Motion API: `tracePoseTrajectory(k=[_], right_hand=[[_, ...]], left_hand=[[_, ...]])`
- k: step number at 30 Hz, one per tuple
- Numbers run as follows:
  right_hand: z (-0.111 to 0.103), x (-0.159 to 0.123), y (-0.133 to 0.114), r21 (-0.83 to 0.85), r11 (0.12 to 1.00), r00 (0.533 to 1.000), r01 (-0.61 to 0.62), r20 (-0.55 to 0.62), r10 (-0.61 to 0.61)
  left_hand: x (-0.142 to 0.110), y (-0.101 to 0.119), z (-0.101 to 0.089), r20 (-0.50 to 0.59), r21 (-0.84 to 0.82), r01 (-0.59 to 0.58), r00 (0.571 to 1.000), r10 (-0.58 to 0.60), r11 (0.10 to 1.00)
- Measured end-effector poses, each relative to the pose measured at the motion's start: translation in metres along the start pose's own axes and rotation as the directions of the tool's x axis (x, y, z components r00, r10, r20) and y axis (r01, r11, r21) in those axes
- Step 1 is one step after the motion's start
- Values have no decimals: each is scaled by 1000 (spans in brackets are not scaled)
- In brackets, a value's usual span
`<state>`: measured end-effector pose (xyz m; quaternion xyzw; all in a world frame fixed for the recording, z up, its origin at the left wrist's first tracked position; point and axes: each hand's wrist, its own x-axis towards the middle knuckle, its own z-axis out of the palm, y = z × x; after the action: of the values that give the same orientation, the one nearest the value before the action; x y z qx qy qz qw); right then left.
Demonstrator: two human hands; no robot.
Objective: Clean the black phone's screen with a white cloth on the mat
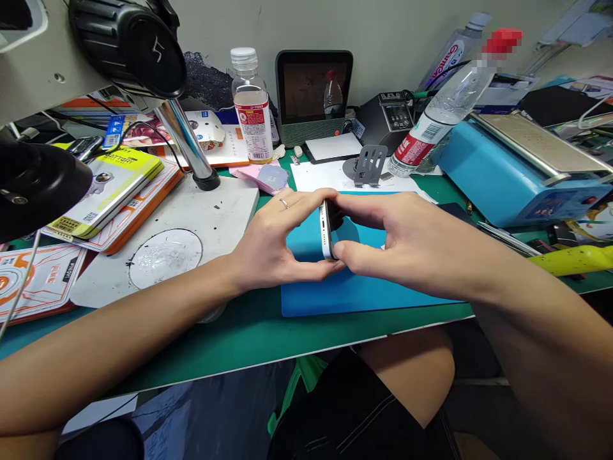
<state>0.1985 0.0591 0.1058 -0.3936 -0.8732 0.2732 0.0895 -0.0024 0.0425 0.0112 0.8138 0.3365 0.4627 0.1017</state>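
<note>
At the centre of the frame, the left hand [265, 243] and the right hand [414, 246] grasp a phone [326, 231] between their fingers. A red-capped bottle [419, 144], upper right, contains clear liquid; the white-capped bottle [251, 121], upper middle, is largely covered by its label.

Hands: two, one left hand [268, 236], one right hand [412, 239]. Phone [326, 231] between them: one. Finger ring [284, 204]: one. Bottles: three, namely a white-capped bottle with a red label [252, 118], a red-topped bottle [428, 134], another behind that [445, 61]. Screen [313, 89]: one. Grey slotted stand [371, 165]: one. Blue mat [316, 301]: one. Blue machine [493, 169]: one. Metal post [191, 144]: one. Yellow handle [575, 260]: one. Worktop [253, 342]: one. Boxes at left: several, overlapped; at least one yellow box [115, 191]; full count unclear.
</note>
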Motion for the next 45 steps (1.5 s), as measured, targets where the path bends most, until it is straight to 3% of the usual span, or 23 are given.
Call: tracePoseTrajectory(k=[30, 45], right_hand=[[2, 1, 7, 48, 999, 1000, 2, -16, -1], [14, -7, 32, 246, 961, 984, 124, -159, -86]], left_hand=[[0, 4, 1, 2, 77, 81, 997, -82, 994], [0, 1, 1, 10, 92, 70, 997, -71, 993]])
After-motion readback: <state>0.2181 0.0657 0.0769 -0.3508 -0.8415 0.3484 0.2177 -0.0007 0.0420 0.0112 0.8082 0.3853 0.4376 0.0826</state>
